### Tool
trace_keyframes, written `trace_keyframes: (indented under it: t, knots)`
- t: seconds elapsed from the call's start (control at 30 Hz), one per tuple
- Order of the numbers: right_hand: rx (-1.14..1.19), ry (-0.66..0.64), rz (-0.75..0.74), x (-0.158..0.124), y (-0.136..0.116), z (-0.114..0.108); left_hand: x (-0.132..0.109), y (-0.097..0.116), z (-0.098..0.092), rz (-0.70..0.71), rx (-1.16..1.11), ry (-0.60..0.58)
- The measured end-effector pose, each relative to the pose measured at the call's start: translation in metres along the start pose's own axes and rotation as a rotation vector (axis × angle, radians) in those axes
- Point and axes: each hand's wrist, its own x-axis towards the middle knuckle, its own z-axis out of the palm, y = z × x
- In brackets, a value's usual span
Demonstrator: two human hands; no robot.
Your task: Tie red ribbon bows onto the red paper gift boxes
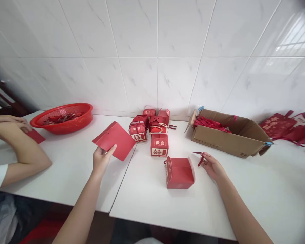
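My left hand (101, 162) grips a flat red cardboard piece (118, 139), thumb on top, held above the table. It looks like a folded box. Between the fingertips of my right hand (214, 166) hangs a short dark red cord (200, 160). Just left of that hand stands a red box (181, 173) on its own, with a cord loop showing at its left side. Behind it are several finished-looking red boxes with printed characters, such as a front one (159, 144) with a pale cord handle and one (138, 130) to its left.
A brown carton (218, 138) with red pieces inside stands back right. Red printed bags (279, 125) lie beyond it. A red plastic basket (63, 128) with small items sits back left. Another person's arm (22, 145) rests at the left. A tiled wall (157, 81) closes off the back.
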Motion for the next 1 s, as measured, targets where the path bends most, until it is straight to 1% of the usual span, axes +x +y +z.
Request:
trace_keyframes:
  t: [0.07,0.13,0.23,0.3,0.33,0.4,0.47,0.53,0.57,0.63,0.7,0.77,0.87,0.93,1.0]
  knots:
    - [-0.008,-0.008,-0.022,-0.001,0.0,0.002,-0.017,0.008,0.008,-0.015,0.028,-0.115]
    - [-0.013,-0.007,-0.045,-0.003,-0.002,0.003,-0.028,0.01,0.019,-0.024,0.125,-0.194]
    - [-0.013,-0.002,-0.098,-0.005,-0.006,0.005,-0.039,0.005,0.036,-0.044,0.253,-0.227]
    - [-0.045,-0.029,-0.168,-0.007,-0.011,0.007,-0.044,-0.001,0.045,-0.033,0.254,-0.248]
    - [-0.114,-0.039,-0.211,-0.008,-0.013,0.008,-0.047,-0.004,0.048,-0.018,0.221,-0.256]
    - [-0.34,-0.013,-0.28,-0.01,-0.015,0.009,-0.054,-0.008,0.052,0.012,0.147,-0.232]
    - [-0.56,0.083,-0.301,-0.011,-0.013,0.009,-0.066,-0.011,0.052,0.032,0.117,-0.143]
    - [-0.679,0.188,-0.308,-0.01,-0.009,0.008,-0.084,-0.013,0.049,0.072,0.137,-0.049]
    - [-0.713,0.225,-0.322,-0.01,-0.006,0.007,-0.095,-0.015,0.047,0.105,0.141,-0.025]
    - [-0.801,0.279,-0.357,-0.009,-0.002,0.006,-0.12,-0.02,0.041,0.163,0.151,-0.028]
    - [-0.886,0.297,-0.384,-0.009,0.0,0.005,-0.143,-0.026,0.037,0.169,0.188,-0.102]
    - [-0.961,0.282,-0.388,-0.01,-0.001,0.006,-0.159,-0.033,0.034,0.166,0.232,-0.179]
    - [-1.031,0.212,-0.367,-0.016,-0.004,0.011,-0.168,-0.039,0.033,0.2,0.291,-0.232]
    - [-1.039,0.088,-0.344,-0.023,-0.006,0.019,-0.166,-0.041,0.033,0.22,0.331,-0.261]
    - [-0.985,-0.101,-0.289,-0.032,-0.006,0.028,-0.162,-0.041,0.032,0.228,0.352,-0.287]
